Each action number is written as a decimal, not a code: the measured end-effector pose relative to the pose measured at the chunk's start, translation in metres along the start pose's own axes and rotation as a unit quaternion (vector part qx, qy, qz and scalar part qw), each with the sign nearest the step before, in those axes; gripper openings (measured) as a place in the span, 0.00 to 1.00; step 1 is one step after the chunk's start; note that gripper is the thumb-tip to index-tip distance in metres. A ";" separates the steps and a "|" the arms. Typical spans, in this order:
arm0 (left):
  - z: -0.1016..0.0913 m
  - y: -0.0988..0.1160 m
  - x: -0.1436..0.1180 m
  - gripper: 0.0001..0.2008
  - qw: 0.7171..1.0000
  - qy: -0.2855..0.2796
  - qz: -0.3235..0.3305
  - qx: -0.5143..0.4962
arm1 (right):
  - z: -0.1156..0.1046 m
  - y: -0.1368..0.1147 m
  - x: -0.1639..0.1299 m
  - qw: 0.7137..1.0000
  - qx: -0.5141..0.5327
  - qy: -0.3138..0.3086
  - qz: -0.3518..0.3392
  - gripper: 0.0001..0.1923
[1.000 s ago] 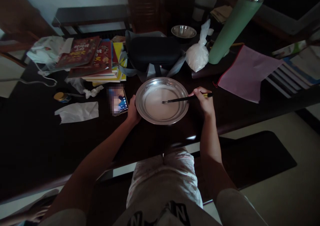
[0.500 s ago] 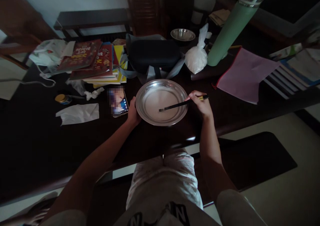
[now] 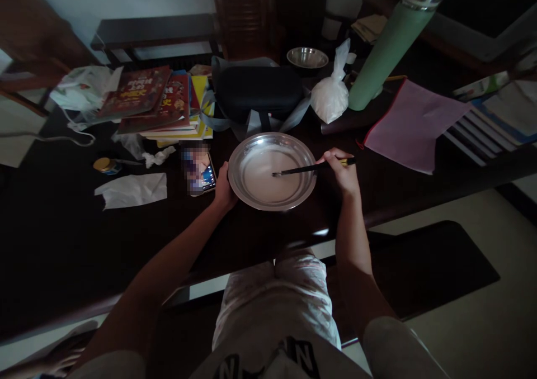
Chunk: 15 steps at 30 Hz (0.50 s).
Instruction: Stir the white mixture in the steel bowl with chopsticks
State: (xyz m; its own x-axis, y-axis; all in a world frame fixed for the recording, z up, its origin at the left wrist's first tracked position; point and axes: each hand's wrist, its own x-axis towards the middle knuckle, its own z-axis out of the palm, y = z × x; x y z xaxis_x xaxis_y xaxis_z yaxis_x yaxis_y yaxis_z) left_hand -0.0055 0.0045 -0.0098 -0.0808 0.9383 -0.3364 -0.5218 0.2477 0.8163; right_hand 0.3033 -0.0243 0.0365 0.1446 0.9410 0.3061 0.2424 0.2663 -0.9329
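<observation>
A shallow metal basin (image 3: 240,192) stands on the dark table, with a pale, milky liquid (image 3: 262,180) in its bottom. My left hand (image 3: 225,188) grips the basin's left rim; its fingers are partly hidden under the edge. In my right hand (image 3: 343,172), closed at the basin's right side, are black chopsticks (image 3: 300,169) with gold-marked ends. They slant in over the rim, and their tips touch the liquid near the middle. A phone (image 3: 201,170) with a lit screen lies just left of my left hand.
Behind the basin are a black case (image 3: 260,91), a tied bag of white powder (image 3: 330,99), a green bottle (image 3: 388,55) and a second metal bowl (image 3: 307,58). Stacked books (image 3: 138,94), a tissue (image 3: 132,191) and a small jar (image 3: 107,165) lie left; a pink pouch (image 3: 413,124) lies right.
The chopstick tips have shifted a little right and away from me across the liquid. My right hand has moved slightly right, while my left hand stays on the rim.
</observation>
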 end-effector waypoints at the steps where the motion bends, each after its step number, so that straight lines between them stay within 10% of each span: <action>1: 0.000 0.000 0.000 0.19 1.000 0.001 -0.003 0.001 | 0.000 0.000 0.000 1.000 0.003 0.007 0.003 0.28; 15: 0.001 0.000 -0.001 0.19 1.000 0.000 0.002 -0.011 | 0.000 0.000 0.000 0.999 0.014 -0.034 0.005 0.27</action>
State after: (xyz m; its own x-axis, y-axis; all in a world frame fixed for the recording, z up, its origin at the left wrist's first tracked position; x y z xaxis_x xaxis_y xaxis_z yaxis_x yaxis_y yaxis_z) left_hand -0.0045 0.0038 -0.0094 -0.0839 0.9391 -0.3333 -0.5404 0.2382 0.8070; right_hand 0.3030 -0.0245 0.0363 0.0803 0.9552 0.2849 0.2139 0.2626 -0.9409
